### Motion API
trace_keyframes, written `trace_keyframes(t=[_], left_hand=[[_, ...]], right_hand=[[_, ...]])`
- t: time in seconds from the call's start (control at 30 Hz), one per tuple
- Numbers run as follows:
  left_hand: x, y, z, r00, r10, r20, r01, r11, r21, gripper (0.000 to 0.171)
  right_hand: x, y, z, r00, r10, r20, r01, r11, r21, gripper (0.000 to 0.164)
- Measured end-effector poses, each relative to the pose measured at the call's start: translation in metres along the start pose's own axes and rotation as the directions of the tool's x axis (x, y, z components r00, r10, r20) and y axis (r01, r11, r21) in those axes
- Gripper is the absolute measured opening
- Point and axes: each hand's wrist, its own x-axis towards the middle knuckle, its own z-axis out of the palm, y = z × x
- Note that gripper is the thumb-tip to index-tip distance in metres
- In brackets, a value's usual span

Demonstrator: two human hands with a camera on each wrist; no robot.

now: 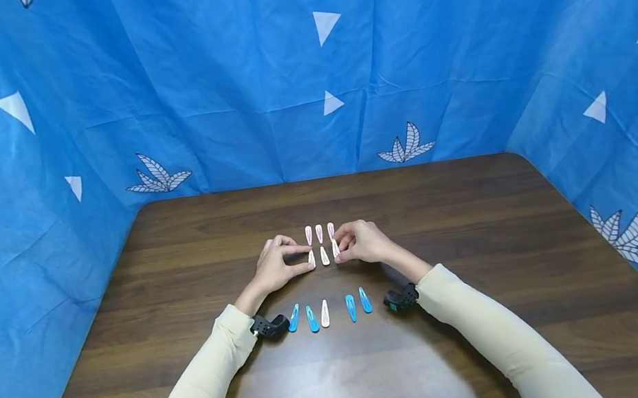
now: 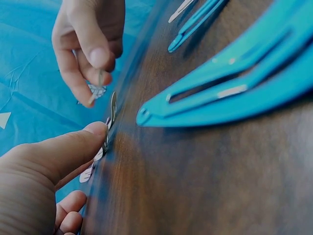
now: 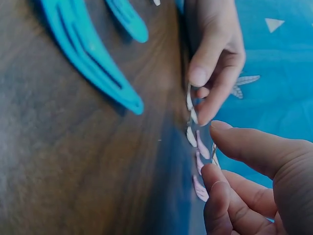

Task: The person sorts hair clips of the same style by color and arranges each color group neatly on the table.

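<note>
My left hand [image 1: 274, 266] pinches a white snap hair clip [image 1: 312, 259] by its two ends, thumb at the near end and forefinger at the far end. Across from it, my right hand [image 1: 365, 242] holds another white hair clip [image 1: 335, 248] between thumb and fingers; the right wrist view shows this clip [image 3: 214, 152] tilted up in the grip. Between the hands lies a third white clip [image 1: 324, 256]. Just beyond, three pink hair clips [image 1: 319, 233] form a row, the white ones lined up below them.
Closer to me lie several blue hair clips [image 1: 312, 319] and one white clip [image 1: 325, 313], spread between the forearms. The wooden table [image 1: 452, 206] meets a blue curtain [image 1: 284, 135] at its back and sides. Each wrist wears a black camera band [image 1: 272, 327].
</note>
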Motion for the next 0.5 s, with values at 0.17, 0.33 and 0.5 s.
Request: trace_keyframes(t=[0.17, 0.33, 0.5], left_hand=[[0.0003, 0.0004, 0.0003, 1.000, -0.003, 0.000, 0.003, 1.000, 0.002, 0.038], [0.0003, 0.0012, -0.0005, 1.000, -0.002, -0.002, 0.002, 1.000, 0.003, 0.039], [-0.0005, 0.0010, -0.0012, 1.000, 0.001, 0.000, -0.001, 1.000, 0.005, 0.039]], right_hand=[[0.0036, 0.0028, 0.0051, 1.000, 0.007, 0.015, -0.007, 1.000, -0.020, 0.043], [0.0052, 0.0052, 0.0075, 1.000, 0.007, 0.013, -0.007, 0.999, -0.040, 0.043], [0.0060, 0.0081, 0.0101, 1.000, 0.014, 0.010, -0.013, 0.999, -0.050, 0.044]])
